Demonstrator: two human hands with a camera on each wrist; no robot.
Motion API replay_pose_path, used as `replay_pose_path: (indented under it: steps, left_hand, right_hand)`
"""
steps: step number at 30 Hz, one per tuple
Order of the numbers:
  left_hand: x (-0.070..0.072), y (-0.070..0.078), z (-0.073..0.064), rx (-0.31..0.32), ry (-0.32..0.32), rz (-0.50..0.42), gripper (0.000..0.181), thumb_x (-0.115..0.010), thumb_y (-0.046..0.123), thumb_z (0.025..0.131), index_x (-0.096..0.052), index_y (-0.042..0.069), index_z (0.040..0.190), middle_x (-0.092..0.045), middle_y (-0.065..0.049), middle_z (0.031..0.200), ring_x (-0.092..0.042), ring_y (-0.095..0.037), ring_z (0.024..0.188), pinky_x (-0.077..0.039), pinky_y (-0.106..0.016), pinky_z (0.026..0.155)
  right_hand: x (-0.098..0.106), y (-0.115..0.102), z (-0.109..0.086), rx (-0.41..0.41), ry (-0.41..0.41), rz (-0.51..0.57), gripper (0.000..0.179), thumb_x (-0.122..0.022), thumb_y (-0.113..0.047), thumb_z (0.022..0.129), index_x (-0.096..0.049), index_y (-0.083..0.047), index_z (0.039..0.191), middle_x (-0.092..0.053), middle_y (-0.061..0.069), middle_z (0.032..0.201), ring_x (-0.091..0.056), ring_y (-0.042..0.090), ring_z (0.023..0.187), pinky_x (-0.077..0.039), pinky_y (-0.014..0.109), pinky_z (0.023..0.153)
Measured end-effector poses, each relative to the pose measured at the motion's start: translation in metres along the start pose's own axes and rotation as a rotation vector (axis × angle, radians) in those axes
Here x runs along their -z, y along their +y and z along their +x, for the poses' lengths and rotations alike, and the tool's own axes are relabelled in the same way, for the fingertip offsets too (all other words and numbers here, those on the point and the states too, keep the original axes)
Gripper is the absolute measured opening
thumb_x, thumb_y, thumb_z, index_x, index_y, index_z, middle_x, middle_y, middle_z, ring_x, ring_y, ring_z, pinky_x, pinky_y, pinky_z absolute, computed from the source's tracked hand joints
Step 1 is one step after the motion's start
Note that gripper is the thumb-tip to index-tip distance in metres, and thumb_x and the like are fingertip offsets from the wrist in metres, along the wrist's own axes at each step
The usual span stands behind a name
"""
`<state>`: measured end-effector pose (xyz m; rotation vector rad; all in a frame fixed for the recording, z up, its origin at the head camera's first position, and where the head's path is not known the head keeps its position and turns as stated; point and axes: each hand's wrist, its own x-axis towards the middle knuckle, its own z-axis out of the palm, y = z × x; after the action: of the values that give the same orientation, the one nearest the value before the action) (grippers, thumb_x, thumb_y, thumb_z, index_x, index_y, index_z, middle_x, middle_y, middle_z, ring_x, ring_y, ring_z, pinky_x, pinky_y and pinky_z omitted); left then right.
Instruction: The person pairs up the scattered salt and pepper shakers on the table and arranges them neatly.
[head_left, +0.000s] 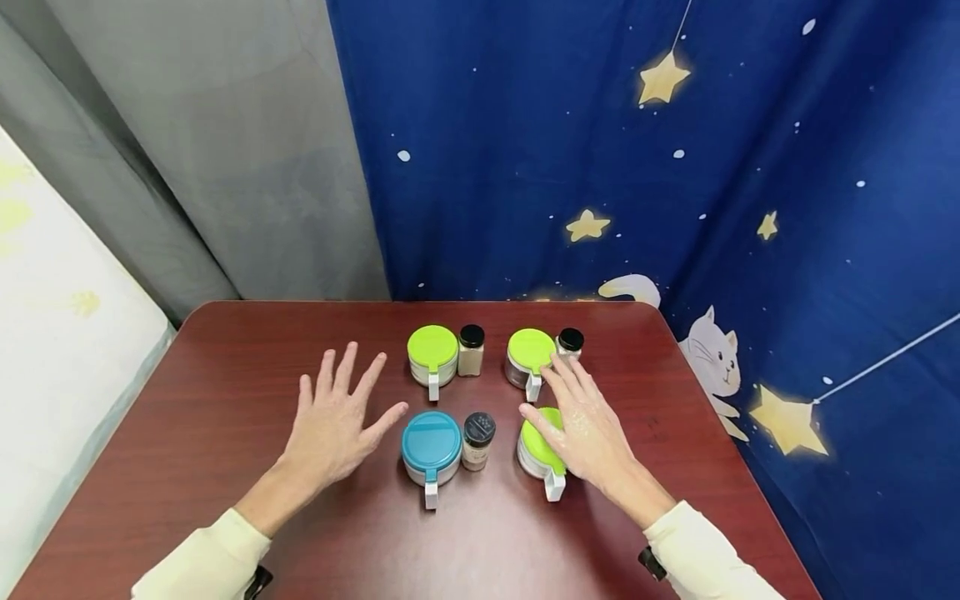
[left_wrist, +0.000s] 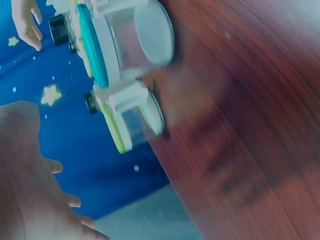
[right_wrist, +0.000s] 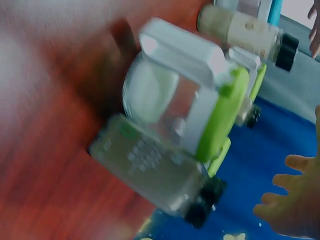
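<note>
My left hand [head_left: 333, 429] is spread flat in the air, left of a blue-lidded jar [head_left: 431, 442]. My right hand [head_left: 588, 429], fingers straight, hovers over a near green-lidded jar [head_left: 536, 454] and overlaps it in the head view. In the right wrist view, a rectangular black-capped seasoning bottle [right_wrist: 150, 167] stands beside that jar; the hand hides it in the head view. Beside the blue-lidded jar is a black-capped shaker [head_left: 477, 442]. Farther back are two more green-lidded jars, left [head_left: 432, 348] and right [head_left: 529, 350], each with a white handle. Neither hand holds anything.
A black-capped bottle [head_left: 471, 352] stands beside the back left jar, another black-capped bottle [head_left: 570, 342] beside the back right one. All stand on a reddish-brown table [head_left: 247, 375]. A grey curtain [head_left: 247, 150] and a blue star-patterned curtain [head_left: 510, 150] hang behind it.
</note>
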<state>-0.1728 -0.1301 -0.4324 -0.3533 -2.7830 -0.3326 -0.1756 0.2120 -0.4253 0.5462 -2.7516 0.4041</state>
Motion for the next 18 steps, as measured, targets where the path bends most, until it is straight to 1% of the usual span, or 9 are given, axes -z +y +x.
replay_pose_path:
  steps: [3,5,7,10,12,13,15,16,18]
  left_hand:
    - [-0.018,0.026,0.026,-0.132,-0.022,-0.072,0.077,-0.036,0.069,0.082,-0.032,0.020,0.142,-0.016,-0.015,0.146,-0.009,-0.039,0.132,-0.014,-0.064,0.094]
    - [-0.033,0.049,0.042,-0.223,-0.050,-0.138,0.074,-0.036,0.066,0.084,-0.036,0.017,0.140,-0.021,-0.014,0.145,-0.014,-0.039,0.130,-0.019,-0.062,0.094]
    - [-0.050,0.074,0.057,-0.311,-0.088,-0.208,0.068,-0.038,0.060,0.087,-0.037,0.015,0.138,-0.024,-0.013,0.144,-0.018,-0.038,0.130,-0.023,-0.060,0.094]
    - [-0.079,0.115,0.077,-0.425,-0.137,-0.274,0.060,-0.039,0.048,0.091,-0.035,0.013,0.140,-0.023,-0.013,0.145,-0.015,-0.036,0.131,-0.021,-0.058,0.097]
    - [-0.098,0.139,0.086,-0.492,-0.148,-0.276,0.057,-0.039,0.042,0.093,-0.033,0.012,0.141,-0.019,-0.013,0.147,-0.010,-0.035,0.133,-0.016,-0.056,0.099]
    - [-0.107,0.147,0.087,-0.515,-0.154,-0.281,0.056,-0.039,0.040,0.093,-0.032,0.011,0.141,-0.017,-0.014,0.147,-0.008,-0.035,0.133,-0.014,-0.056,0.100]
    - [-0.121,0.151,0.085,-0.535,-0.176,-0.283,0.057,-0.037,0.038,0.094,-0.030,0.007,0.141,-0.015,-0.016,0.147,-0.005,-0.035,0.133,-0.012,-0.056,0.100]
    - [-0.125,0.147,0.081,-0.543,-0.177,-0.296,0.057,-0.039,0.036,0.094,-0.031,0.005,0.140,-0.017,-0.017,0.146,-0.007,-0.036,0.133,-0.014,-0.056,0.100]
    - [-0.131,0.128,0.073,-0.568,-0.157,-0.334,0.056,-0.042,0.033,0.092,-0.034,0.002,0.137,-0.022,-0.021,0.143,-0.013,-0.040,0.130,-0.021,-0.059,0.095]
  right_hand:
    - [0.002,0.000,-0.027,-0.038,0.034,-0.013,0.059,-0.045,-0.055,0.087,-0.049,-0.011,0.128,-0.035,0.005,0.140,-0.021,0.023,0.131,-0.026,0.044,0.100]
    - [0.001,-0.001,-0.044,-0.068,0.035,-0.044,0.052,-0.048,-0.046,0.089,-0.050,-0.010,0.126,-0.037,0.003,0.139,-0.022,0.022,0.131,-0.024,0.042,0.101]
    - [-0.002,0.000,-0.055,-0.109,0.029,-0.078,0.045,-0.049,-0.036,0.090,-0.051,-0.008,0.126,-0.037,0.005,0.139,-0.020,0.022,0.132,-0.020,0.041,0.103]
    - [-0.006,0.008,-0.063,-0.211,0.027,-0.145,0.043,-0.048,-0.025,0.091,-0.048,-0.006,0.129,-0.035,0.008,0.140,-0.019,0.025,0.132,-0.018,0.041,0.104]
    - [-0.007,0.016,-0.064,-0.314,0.026,-0.175,0.045,-0.047,-0.025,0.092,-0.044,-0.007,0.133,-0.032,0.010,0.141,-0.018,0.027,0.133,-0.018,0.040,0.104]
    - [-0.009,0.021,-0.065,-0.364,0.030,-0.187,0.047,-0.046,-0.026,0.092,-0.042,-0.007,0.134,-0.031,0.012,0.142,-0.018,0.028,0.132,-0.018,0.041,0.104]
    - [-0.017,0.027,-0.066,-0.453,0.026,-0.205,0.052,-0.044,-0.033,0.092,-0.038,-0.008,0.137,-0.027,0.013,0.144,-0.016,0.029,0.133,-0.017,0.041,0.104]
    - [-0.023,0.027,-0.067,-0.492,0.025,-0.205,0.055,-0.044,-0.037,0.091,-0.037,-0.008,0.137,-0.026,0.014,0.144,-0.016,0.029,0.133,-0.017,0.040,0.104]
    - [-0.037,0.020,-0.065,-0.514,0.041,-0.187,0.061,-0.043,-0.042,0.089,-0.037,-0.004,0.136,-0.029,0.016,0.141,-0.020,0.030,0.131,-0.018,0.040,0.104]
